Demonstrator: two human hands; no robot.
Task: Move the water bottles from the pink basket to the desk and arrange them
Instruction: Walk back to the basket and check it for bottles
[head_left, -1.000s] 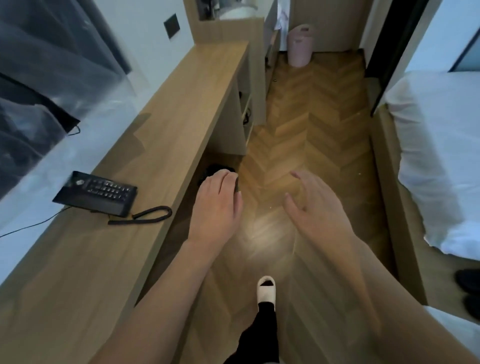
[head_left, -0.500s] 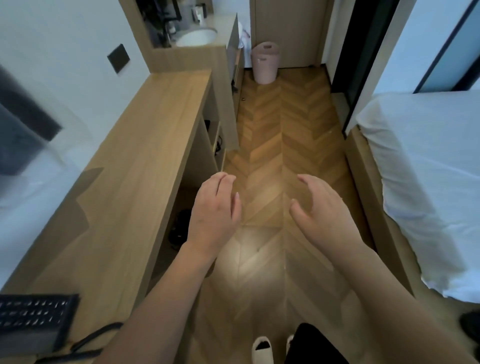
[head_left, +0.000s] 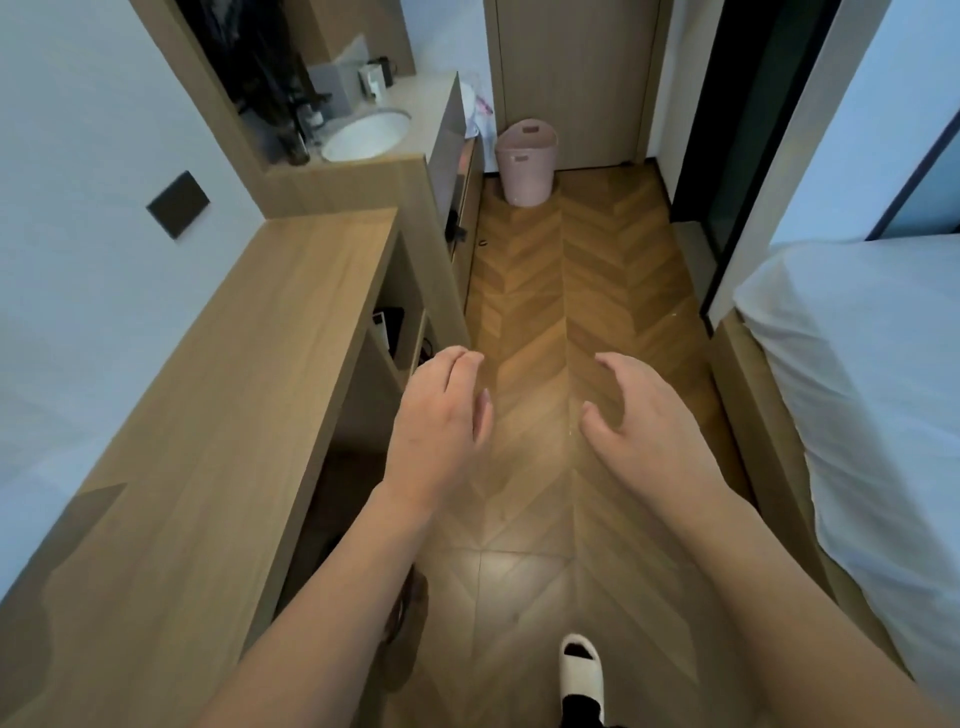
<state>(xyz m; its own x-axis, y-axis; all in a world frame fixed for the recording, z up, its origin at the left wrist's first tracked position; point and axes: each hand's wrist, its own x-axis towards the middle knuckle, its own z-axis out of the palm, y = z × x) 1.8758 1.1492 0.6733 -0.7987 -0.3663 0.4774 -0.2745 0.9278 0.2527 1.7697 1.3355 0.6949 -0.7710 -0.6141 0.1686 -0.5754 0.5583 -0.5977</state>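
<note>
Wall (head_left: 78, 270), far left of frame: pale, with dark square switch plate (head_left: 178, 204) at upper left.
Desk (head_left: 218, 415), left half of frame: long wooden top running from lower left toward upper centre; open shelves under its far end.
Sink (head_left: 366, 133), upper left of centre: white basin set in a counter beyond the desk, small items beside it too blurred to name.
Left hand (head_left: 441, 421), centre of frame: held out over the floor, palm down, fingers loosely bent, holding nothing.
Pink basket (head_left: 525, 162), upper centre: upright on the floor against a wooden door (head_left: 576, 78), well apart from both hands; contents not visible, water bottles not seen.
Floor (head_left: 571, 312), centre: herringbone wood.
Slipper (head_left: 581, 667), bottom centre: white, on a foot.
Right hand (head_left: 644, 415), right of centre: held out, fingers spread and curved, holding nothing.
Bed (head_left: 862, 389), right edge: white sheet over wooden frame.
</note>
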